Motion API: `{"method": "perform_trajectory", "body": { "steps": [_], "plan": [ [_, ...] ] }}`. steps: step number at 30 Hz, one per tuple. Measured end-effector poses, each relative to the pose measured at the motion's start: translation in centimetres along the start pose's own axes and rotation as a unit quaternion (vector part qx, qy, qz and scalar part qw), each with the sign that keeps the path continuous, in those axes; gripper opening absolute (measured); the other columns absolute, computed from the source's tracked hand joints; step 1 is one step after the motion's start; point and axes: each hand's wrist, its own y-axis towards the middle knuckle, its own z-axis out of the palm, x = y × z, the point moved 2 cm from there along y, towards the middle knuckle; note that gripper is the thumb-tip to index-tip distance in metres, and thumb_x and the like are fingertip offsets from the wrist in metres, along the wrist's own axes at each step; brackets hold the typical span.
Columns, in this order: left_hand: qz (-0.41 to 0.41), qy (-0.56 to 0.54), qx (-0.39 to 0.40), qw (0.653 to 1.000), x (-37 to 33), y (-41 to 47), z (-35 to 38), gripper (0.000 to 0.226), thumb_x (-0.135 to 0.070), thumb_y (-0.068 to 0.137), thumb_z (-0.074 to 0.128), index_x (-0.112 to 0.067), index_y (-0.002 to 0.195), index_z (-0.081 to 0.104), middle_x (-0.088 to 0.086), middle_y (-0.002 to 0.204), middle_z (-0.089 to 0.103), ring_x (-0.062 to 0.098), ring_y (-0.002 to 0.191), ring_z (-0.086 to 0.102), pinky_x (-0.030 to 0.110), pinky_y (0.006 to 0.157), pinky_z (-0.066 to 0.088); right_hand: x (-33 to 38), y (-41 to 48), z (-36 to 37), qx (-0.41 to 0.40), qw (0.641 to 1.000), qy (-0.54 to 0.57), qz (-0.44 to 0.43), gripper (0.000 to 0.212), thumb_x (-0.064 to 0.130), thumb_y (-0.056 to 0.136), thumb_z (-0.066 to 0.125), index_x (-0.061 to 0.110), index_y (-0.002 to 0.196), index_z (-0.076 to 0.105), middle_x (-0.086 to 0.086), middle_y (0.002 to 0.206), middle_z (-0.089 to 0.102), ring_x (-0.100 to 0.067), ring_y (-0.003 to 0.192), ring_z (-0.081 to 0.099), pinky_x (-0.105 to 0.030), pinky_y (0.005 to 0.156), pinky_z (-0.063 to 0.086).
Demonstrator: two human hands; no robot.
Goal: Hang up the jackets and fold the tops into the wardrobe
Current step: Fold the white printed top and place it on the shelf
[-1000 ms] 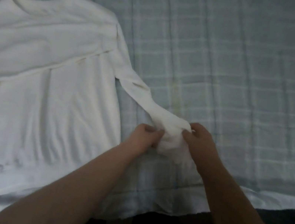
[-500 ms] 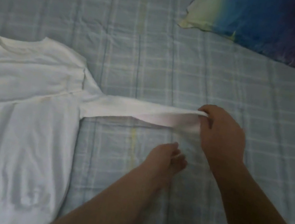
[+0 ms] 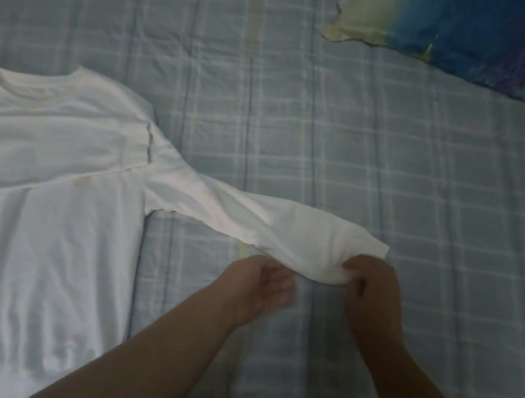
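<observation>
A white long-sleeved top (image 3: 32,195) lies flat on the bed at the left, neck towards the far side. Its right sleeve (image 3: 270,228) stretches out to the right across the bedsheet. My right hand (image 3: 370,293) pinches the cuff end of that sleeve from below. Just under the sleeve's lower edge sits my left hand (image 3: 262,282), fingers loosely curled and a little apart; I cannot tell whether it touches the cloth. The top's left side is cut off by the frame edge.
The bed is covered with a pale blue checked sheet (image 3: 426,209). A pillow in a yellow, blue and purple case (image 3: 489,38) lies at the far right.
The sleeve was bunched near the bed's edge, then pulled out straight to the right. Since half a second ago my right hand has lowered the cuff slightly and my left hand has come up under it.
</observation>
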Motion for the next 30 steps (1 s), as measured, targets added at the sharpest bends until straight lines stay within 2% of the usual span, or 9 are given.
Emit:
{"method": "perform_trajectory", "body": {
  "steps": [3,5,8,10,13,15,18,22,30],
  "plan": [
    [0.036,0.044,-0.012,0.998,-1.0,-0.4,0.4,0.018,-0.002,0.090,0.043,-0.009,0.077,0.054,0.009,0.073,0.056,0.018,0.051,0.048,0.023,0.044,0.043,-0.7,2.8,-0.3,-0.049,0.991,-0.034,0.119,0.034,0.008,0.082,0.060,0.007,0.116,0.062,-0.015,0.118,0.060,-0.035,0.110,0.052,-0.034,0.099,0.033],
    [0.086,0.097,-0.031,0.991,-1.9,-0.6,1.3,0.014,-0.002,0.088,0.045,-0.007,0.080,0.055,0.009,0.072,0.059,0.016,0.045,0.047,0.024,0.047,0.041,-1.7,4.4,-0.1,0.008,0.979,-0.063,0.194,0.046,0.020,0.082,0.070,0.007,0.124,0.058,-0.019,0.122,0.057,-0.039,0.114,0.051,-0.041,0.100,0.037],
    [0.202,0.226,-0.063,0.951,-3.2,-0.3,2.7,0.016,-0.002,0.090,0.049,-0.014,0.089,0.061,0.006,0.082,0.066,0.018,0.060,0.060,0.031,0.062,0.048,-2.4,5.7,0.1,0.090,0.962,-0.118,0.229,0.042,0.030,0.080,0.073,0.007,0.113,0.063,-0.021,0.112,0.057,-0.041,0.107,0.054,-0.044,0.095,0.043],
    [0.330,0.397,-0.095,0.851,-3.9,0.3,2.8,0.020,-0.006,0.089,0.052,-0.021,0.096,0.063,-0.001,0.095,0.068,0.017,0.081,0.063,0.032,0.076,0.050,-2.1,6.2,-0.2,0.107,0.963,-0.113,0.221,0.031,0.029,0.080,0.072,0.008,0.102,0.066,-0.018,0.104,0.059,-0.037,0.101,0.056,-0.040,0.088,0.043],
    [0.498,0.646,-0.124,0.565,-4.3,1.6,2.6,0.041,-0.017,0.085,0.044,-0.017,0.121,0.063,0.001,0.121,0.064,0.023,0.118,0.053,0.038,0.103,0.042,-1.6,6.3,-1.5,0.085,0.964,0.067,0.241,0.016,0.018,0.082,0.071,0.007,0.084,0.060,-0.010,0.082,0.059,-0.026,0.080,0.056,-0.033,0.066,0.039],
    [0.499,0.719,-0.129,0.467,-4.1,2.6,2.7,0.054,-0.028,0.088,0.035,-0.017,0.138,0.054,0.007,0.142,0.054,0.031,0.137,0.041,0.047,0.114,0.032,-1.1,5.9,-2.9,0.039,0.941,0.210,0.262,0.017,0.020,0.080,0.073,0.012,0.080,0.057,-0.004,0.074,0.057,-0.021,0.072,0.053,-0.032,0.063,0.040],
    [0.453,0.758,-0.135,0.449,-3.3,3.4,3.8,0.059,-0.041,0.099,0.026,-0.026,0.156,0.024,0.007,0.164,0.022,0.030,0.152,0.013,0.052,0.122,0.012,-0.1,5.4,-5.6,-0.077,0.921,0.276,0.264,0.017,0.033,0.079,0.065,0.021,0.085,0.056,0.000,0.077,0.058,-0.016,0.070,0.053,-0.037,0.066,0.047],
    [0.485,0.754,-0.165,0.411,-2.5,3.4,5.8,0.061,-0.049,0.101,0.026,-0.032,0.158,0.012,0.006,0.167,0.008,0.028,0.154,-0.001,0.059,0.120,0.003,0.9,5.4,-8.7,-0.196,0.956,0.132,0.173,0.012,0.025,0.096,0.058,0.019,0.102,0.049,0.009,0.080,0.050,-0.008,0.071,0.043,-0.027,0.068,0.032],
    [0.364,0.842,-0.153,0.367,-2.0,9.1,6.0,0.077,-0.066,0.093,0.020,-0.035,0.156,-0.010,0.004,0.164,-0.020,0.030,0.148,-0.028,0.070,0.110,-0.010,-6.6,6.5,-3.0,-0.018,0.962,-0.039,0.270,0.021,0.028,0.099,0.051,0.012,0.112,0.047,-0.026,0.101,0.064,-0.044,0.095,0.062,-0.042,0.076,0.043]
  ]
}}
